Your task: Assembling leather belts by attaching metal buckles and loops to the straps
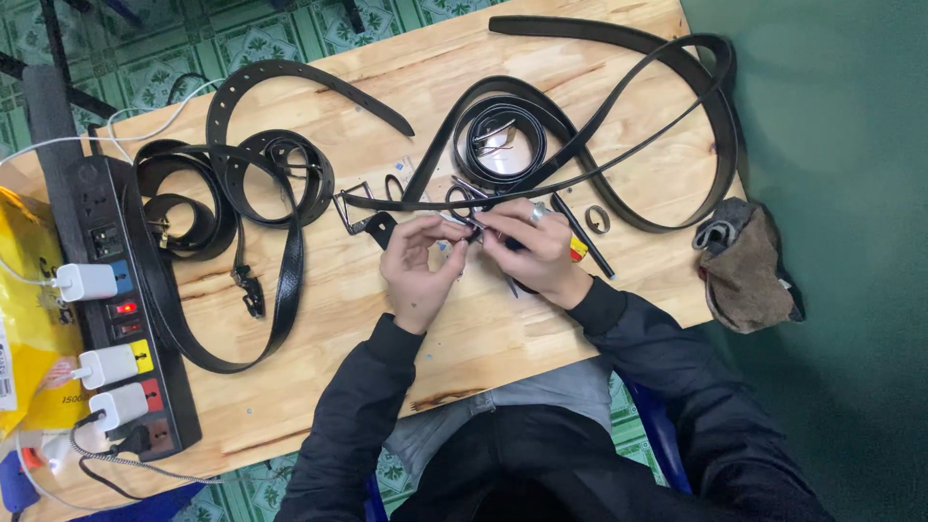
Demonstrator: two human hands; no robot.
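My left hand and right hand met over the middle of the wooden table, fingertips pinched together on a small dark metal piece at the end of a black belt strap. Both hands were closed on it; the piece was too small to make out its shape. A ring sat on a finger of my right hand.

The strap ran flat, matte black, narrow, from my fingers toward a rectangular metal buckle just left of my left hand. Behind my hands lay scissors, and just beyond them a coiled belt inside a long looping belt that swept to the table's far right corner. A thin black tool and a small loop keeper lay just right of my right hand.

Well left of my hands: a heap of punched black belts, then a power strip with white chargers at the table's left edge. A grey-brown cloth hung off the right edge.
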